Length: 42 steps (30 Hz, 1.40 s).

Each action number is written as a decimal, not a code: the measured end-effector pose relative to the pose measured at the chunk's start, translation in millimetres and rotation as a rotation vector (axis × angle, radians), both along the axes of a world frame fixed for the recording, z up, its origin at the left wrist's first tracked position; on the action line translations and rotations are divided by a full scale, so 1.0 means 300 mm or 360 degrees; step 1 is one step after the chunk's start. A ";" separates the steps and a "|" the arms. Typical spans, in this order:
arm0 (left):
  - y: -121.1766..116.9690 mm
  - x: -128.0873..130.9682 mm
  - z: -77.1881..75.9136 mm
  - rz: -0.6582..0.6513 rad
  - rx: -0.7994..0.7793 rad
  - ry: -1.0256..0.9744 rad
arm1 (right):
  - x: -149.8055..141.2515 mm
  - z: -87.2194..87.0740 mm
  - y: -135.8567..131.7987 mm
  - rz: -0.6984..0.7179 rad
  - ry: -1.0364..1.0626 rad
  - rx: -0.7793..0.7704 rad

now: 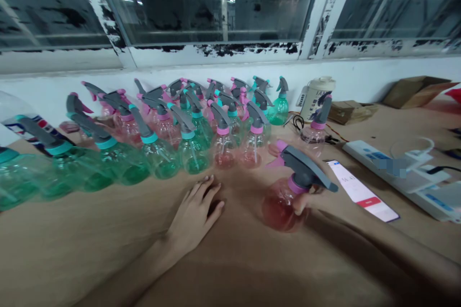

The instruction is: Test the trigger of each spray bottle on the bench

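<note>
My right hand (304, 201) is wrapped round a pink spray bottle (284, 204) with a grey trigger head and pink collar, standing on the brown table. My left hand (196, 213) lies flat on the table (108, 249) with fingers stretched out, holding nothing. Just beyond its fingertips stands a row of spray bottles; the nearest are a green one (192, 153) and a pink one (224, 151).
Several green and pink spray bottles (118, 163) crowd the table's back left, up to the white wall under the windows. A phone (362, 191) lies right of the held bottle. A white power strip (396, 172), a lone pink bottle (319, 129), a white jug (317, 96) and cardboard sit at the right.
</note>
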<state>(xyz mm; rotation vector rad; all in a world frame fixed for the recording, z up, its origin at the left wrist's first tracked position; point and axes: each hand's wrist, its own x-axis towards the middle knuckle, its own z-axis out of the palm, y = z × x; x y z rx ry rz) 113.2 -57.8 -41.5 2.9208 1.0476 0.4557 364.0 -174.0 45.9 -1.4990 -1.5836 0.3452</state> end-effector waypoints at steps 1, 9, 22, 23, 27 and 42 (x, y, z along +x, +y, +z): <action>0.000 0.000 0.000 0.0003 0.0003 0.0004 | 0.000 0.003 -0.004 0.0018 0.0031 0.0006; 0.006 -0.001 -0.016 -0.0012 0.0047 -0.0026 | 0.073 -0.088 -0.057 -0.0081 -0.0169 -0.0074; 0.015 -0.002 -0.020 -0.0011 0.0081 -0.0016 | 0.237 -0.112 0.071 -0.0645 -0.0580 -0.0050; 0.015 -0.002 -0.019 -0.0007 0.0071 -0.0016 | 0.250 -0.111 0.095 -0.0674 -0.0628 -0.0042; 0.012 -0.002 -0.013 0.0023 0.0014 -0.0043 | 0.288 -0.105 0.181 -0.0657 -0.0703 0.0030; 0.002 -0.006 -0.008 0.0070 -0.0004 -0.0134 | 0.280 -0.126 0.261 -0.0653 -0.0449 0.0160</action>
